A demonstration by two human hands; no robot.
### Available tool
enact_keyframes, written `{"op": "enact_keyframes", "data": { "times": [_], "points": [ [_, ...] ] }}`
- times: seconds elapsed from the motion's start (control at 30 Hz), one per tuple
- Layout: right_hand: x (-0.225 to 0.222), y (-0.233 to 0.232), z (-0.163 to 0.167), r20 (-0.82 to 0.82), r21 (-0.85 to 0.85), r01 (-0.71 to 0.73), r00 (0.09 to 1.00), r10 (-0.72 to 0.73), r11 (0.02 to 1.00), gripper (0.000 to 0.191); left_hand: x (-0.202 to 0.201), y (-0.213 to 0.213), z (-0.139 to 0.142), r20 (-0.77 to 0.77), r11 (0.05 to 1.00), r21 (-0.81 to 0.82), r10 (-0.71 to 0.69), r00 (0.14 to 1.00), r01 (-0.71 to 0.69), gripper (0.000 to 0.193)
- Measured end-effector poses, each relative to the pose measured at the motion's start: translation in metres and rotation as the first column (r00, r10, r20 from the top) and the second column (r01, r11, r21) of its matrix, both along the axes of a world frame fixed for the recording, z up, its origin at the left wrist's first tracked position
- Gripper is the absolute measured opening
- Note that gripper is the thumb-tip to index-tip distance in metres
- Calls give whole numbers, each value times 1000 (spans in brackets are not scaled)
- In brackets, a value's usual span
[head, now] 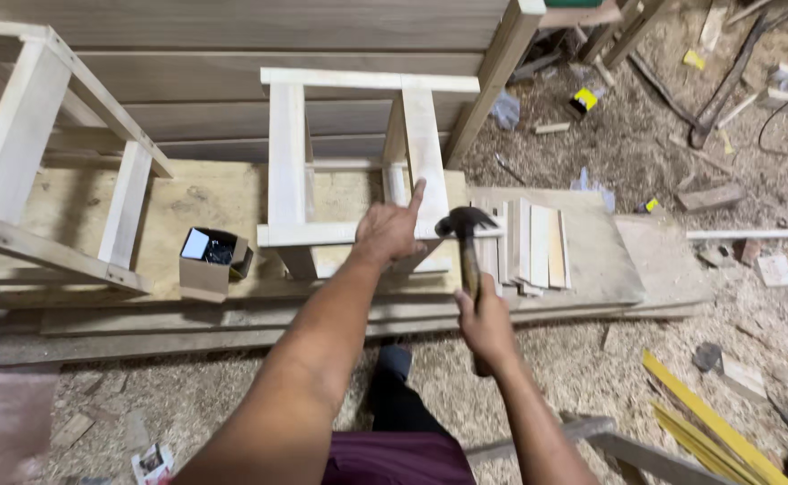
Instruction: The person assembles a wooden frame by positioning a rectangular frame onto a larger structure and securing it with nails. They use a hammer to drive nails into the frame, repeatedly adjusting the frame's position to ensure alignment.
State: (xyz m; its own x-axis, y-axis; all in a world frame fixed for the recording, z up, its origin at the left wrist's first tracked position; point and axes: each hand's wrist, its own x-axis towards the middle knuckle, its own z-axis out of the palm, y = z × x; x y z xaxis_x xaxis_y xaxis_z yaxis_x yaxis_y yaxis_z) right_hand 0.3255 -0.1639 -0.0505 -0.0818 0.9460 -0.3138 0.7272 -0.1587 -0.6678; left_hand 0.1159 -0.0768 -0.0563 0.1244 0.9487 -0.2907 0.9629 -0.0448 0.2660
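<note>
Hands: right hand (486, 321) grips steel-headed hammer (466, 235); left hand (389, 230), finger extended, touches pale wooden frame (288, 162).

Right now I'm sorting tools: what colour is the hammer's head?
Black, on a brown wooden handle; the hammer shows best in the head view.

Frames, box and slats on a board over a sawdust floor

A frame (358, 171) stands mid-board (610, 260), with a second frame (44, 162) at the left edge and a box (210, 260) between them near the front edge. Slats (529, 247) lie right of the middle frame. The left hand (389, 229) rests on that frame; the right hand (484, 319) holds a hammer (466, 233) just right of it, before the slats.
</note>
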Motion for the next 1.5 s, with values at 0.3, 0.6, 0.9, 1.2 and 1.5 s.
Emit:
{"op": "enact_keyframes", "data": {
  "times": [0.3, 0.6, 0.9, 1.2, 1.5],
  "points": [
    [31, 14, 107, -307, 702, 85, 932, 194, 707, 20, 6, -1, 10, 11, 998, -55, 19, 1000, -18, 125],
    [-23, 8, 106, -585, 811, 415, 608, 537, 413, 27, 7, -1, 18, 8, 1000, -18, 20, 1000, -19, 126],
    [1, -8, 40, 37, -37, 117, 993, -116, 992, 41, 15, -4, 26, 17, 998, -54, 29, 999, -28, 125],
    [-3, -9, 35, -344, 395, 197, 937, -54, 897, 57, 13, -2, 26, 57, 999, -15, 40, 998, -40, 125],
    [5, -5, -2, 97, 118, 8, 995, -20, 993, 31, 10, -3, 32, 299, 955, 98, 239, 924, -279, 110]
  ]
}}
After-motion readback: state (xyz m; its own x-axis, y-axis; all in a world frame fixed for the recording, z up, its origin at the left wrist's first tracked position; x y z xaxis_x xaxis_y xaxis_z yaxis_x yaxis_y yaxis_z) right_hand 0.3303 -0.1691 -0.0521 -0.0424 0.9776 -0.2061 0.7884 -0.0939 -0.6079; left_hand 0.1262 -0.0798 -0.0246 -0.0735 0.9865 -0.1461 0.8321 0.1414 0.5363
